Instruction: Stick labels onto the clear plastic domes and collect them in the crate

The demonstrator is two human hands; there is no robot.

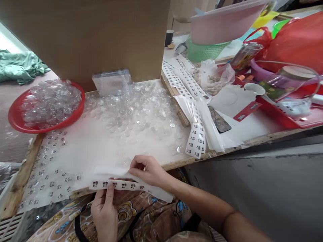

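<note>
My left hand (pixel 104 203) pinches the lower edge of a narrow white strip of stickers (pixel 128 185), printed with a row of small dark figures. Just above and to the right, my right hand (pixel 147 170) is closed, thumb against forefinger, on a whitish film (pixel 108 172) that lies along the strip's upper side. Whether this film is part of the strip I cannot tell. Both hands are at the table's front edge, above a patterned cloth on my lap. Many small clear domed pieces (pixel 141 107) are spread over the white tabletop (pixel 88 144) beyond them.
A red basin (pixel 82 104) heaped with clear pieces stands left. Behind rises a cardboard box (pixel 101 37), a clear plastic case (pixel 111 84) before it. Sticker strips (pixel 195 141), a phone (pixel 219 119) and a red tray (pixel 282 117) lie right. Wooden edging (pixel 25 174) borders the tabletop.
</note>
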